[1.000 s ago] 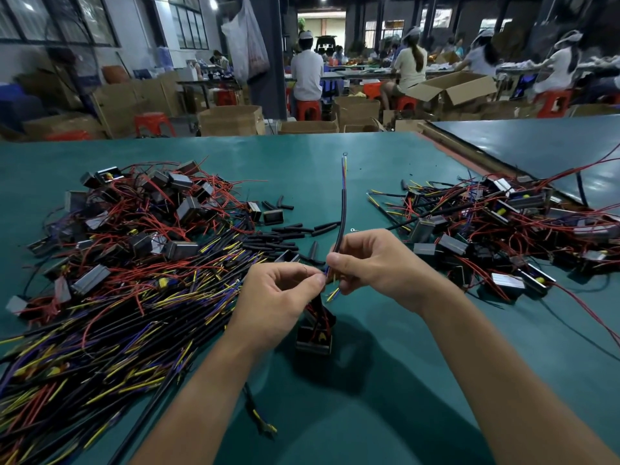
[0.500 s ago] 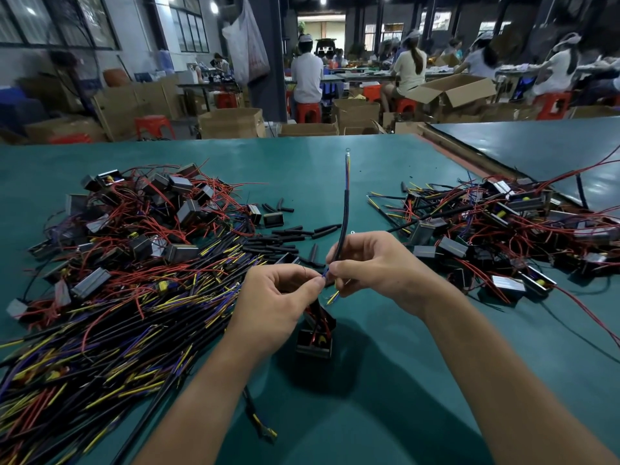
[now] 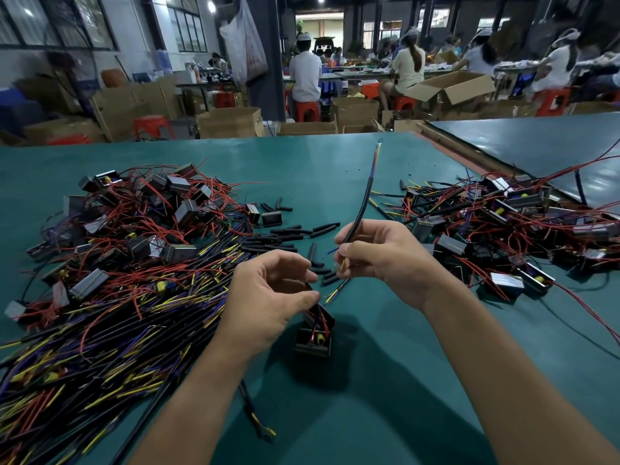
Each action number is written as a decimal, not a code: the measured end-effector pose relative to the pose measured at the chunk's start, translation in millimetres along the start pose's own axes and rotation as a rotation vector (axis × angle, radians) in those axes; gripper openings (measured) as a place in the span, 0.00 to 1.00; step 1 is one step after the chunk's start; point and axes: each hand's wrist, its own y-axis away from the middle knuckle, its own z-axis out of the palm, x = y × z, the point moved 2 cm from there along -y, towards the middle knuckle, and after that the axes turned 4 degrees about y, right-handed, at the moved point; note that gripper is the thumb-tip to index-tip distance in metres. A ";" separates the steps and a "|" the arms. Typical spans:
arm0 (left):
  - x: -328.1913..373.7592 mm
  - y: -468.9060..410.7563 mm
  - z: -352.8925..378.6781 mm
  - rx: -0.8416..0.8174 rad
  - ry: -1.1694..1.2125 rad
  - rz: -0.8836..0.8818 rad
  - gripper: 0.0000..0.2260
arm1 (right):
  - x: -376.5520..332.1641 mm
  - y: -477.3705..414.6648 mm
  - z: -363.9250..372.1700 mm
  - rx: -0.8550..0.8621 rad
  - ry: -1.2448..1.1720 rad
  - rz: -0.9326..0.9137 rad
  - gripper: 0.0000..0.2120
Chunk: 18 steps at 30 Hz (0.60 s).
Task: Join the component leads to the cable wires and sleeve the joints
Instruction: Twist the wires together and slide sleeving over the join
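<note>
Pulled apart since a moment ago, my left hand (image 3: 268, 307) pinches the red leads (image 3: 318, 317) of the component (image 3: 313, 342); my right hand (image 3: 385, 260) grips the black cable (image 3: 360, 209).

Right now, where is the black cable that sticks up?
Head view, right of centre: the right hand holds the cable, rising between the left pile and right pile.

Cables (image 3: 100, 347) left, components (image 3: 449, 245) right, sleeves (image 3: 323, 227) between
</note>
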 end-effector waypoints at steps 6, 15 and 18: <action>1.9 -2.3 -2.6 0.006 -0.004 0.000 0.09 | -1.1 1.7 2.5 -0.004 -0.040 -0.028 0.06; 2.8 1.4 2.6 -0.075 -0.047 0.038 0.11 | -1.9 3.6 7.7 -0.054 -0.021 -0.065 0.05; 2.3 1.5 4.0 -0.082 -0.059 0.059 0.12 | -1.8 3.3 7.2 -0.073 -0.008 -0.074 0.05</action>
